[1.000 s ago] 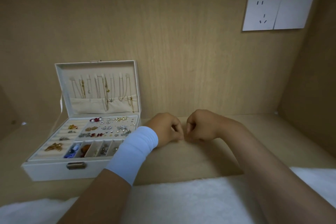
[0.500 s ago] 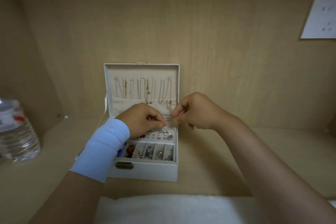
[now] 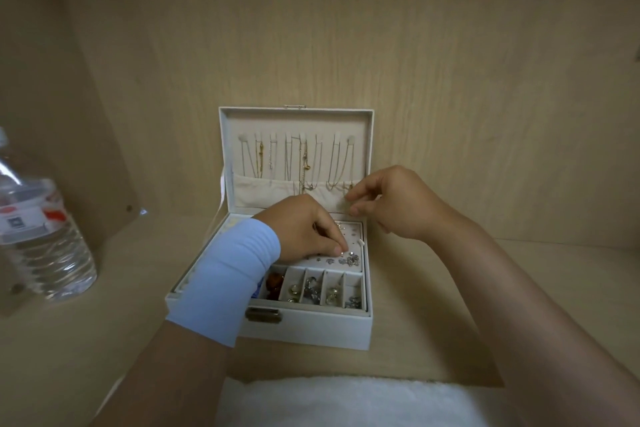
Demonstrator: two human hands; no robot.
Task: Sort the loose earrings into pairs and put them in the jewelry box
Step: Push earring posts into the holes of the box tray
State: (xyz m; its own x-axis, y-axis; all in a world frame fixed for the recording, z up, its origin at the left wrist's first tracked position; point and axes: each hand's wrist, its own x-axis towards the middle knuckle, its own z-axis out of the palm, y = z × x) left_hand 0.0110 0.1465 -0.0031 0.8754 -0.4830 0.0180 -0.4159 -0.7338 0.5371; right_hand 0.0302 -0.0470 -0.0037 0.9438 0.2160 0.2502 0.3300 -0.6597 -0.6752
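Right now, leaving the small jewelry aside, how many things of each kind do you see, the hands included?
jewelry box: 1
water bottle: 1
white cloth: 1
blue wristband: 1
hands: 2 (left hand, right hand)
Total: 6

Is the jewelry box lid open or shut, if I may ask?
Open: the jewelry box lid stands upright, necklaces hanging inside it.

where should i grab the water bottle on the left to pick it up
Take the water bottle round its ribbed body below the label, probably from its right: it stands upright, with the side wall close behind it.
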